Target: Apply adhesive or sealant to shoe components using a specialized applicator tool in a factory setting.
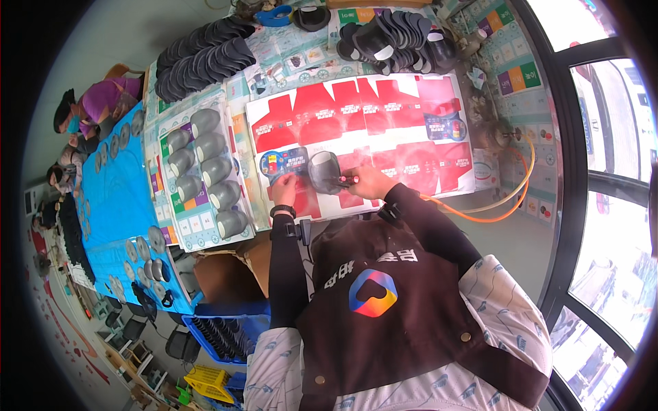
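Grey cup (pixel 324 172) over near-middle of red-white cardboard (pixel 330 122); right hand (pixel 372 182) has fingers closed on small dark item (pixel 347 180) at cup's right. Left hand (pixel 284 190): fingers narrow, can't tell if holding. I'd brace cup from left, right wrist loose

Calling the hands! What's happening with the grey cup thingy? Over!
Left hand beside grey cup-shaped piece, grip unclear. Right hand holds small dark-and-red object. Orange hose off to the right, clear of the piece.
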Demonstrator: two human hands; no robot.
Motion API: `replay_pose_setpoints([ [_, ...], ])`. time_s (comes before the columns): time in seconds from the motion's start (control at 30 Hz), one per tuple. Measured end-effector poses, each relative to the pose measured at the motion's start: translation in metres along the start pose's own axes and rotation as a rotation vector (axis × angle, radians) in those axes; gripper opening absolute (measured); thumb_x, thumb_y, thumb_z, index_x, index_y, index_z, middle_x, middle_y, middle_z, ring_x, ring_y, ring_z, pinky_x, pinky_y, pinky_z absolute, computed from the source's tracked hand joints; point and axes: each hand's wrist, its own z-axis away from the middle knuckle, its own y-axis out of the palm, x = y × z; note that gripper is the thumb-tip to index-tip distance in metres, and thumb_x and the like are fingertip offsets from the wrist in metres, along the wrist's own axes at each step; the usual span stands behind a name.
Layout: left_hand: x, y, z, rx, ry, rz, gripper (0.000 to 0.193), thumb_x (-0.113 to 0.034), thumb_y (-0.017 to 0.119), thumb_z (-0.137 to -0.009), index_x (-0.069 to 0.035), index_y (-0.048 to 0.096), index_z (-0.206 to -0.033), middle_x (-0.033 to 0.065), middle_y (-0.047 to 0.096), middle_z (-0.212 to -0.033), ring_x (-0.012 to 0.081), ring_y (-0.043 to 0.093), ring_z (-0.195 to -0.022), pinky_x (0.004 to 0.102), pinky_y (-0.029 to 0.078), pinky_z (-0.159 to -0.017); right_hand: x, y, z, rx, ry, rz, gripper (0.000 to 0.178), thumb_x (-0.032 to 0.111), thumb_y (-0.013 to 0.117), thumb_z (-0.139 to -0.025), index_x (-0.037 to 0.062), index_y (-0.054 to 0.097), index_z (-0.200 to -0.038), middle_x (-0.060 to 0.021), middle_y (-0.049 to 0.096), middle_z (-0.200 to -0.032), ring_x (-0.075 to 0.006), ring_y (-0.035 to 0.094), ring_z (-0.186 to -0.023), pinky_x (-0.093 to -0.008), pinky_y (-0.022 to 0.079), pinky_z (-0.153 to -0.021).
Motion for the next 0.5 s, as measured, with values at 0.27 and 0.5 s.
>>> replay_pose_setpoints([
  [0.27, -0.020, 0.016, -0.007, 0.225, -0.062, -0.062, 0.029, -0.022, 0.069, -0.098, 0.002, 0.073, -0.113, 0.0073, 0.076, -0.097, 0.0139, 0.068, -0.078, 0.0289, 0.055, -0.070, -0.016, -0.016, 0.008, -0.035, 0.052, 0.108, 0.036, 0.022, 0.063, -0.084, 0.0058, 0.072, -0.116, -0.0271, 0.070, -0.099, -0.0465, 0.067, -0.095, -0.0503, 0.053, -0.083],
  [0.5, -0.030, 0.019, -0.005, 0.111, 0.111, -0.469, 0.030, -0.033, 0.074, -0.084, -0.006, 0.080, -0.095, 0.0132, 0.078, -0.086, 0.0257, 0.076, -0.079, 0.0361, 0.057, -0.075, -0.009, -0.034, 0.027, -0.202, 0.119, -0.100, 0.041, 0.022, 0.069, -0.085, 0.0045, 0.067, -0.122, -0.0240, 0.072, -0.101, -0.0418, 0.069, -0.097, -0.0461, 0.053, -0.085],
])
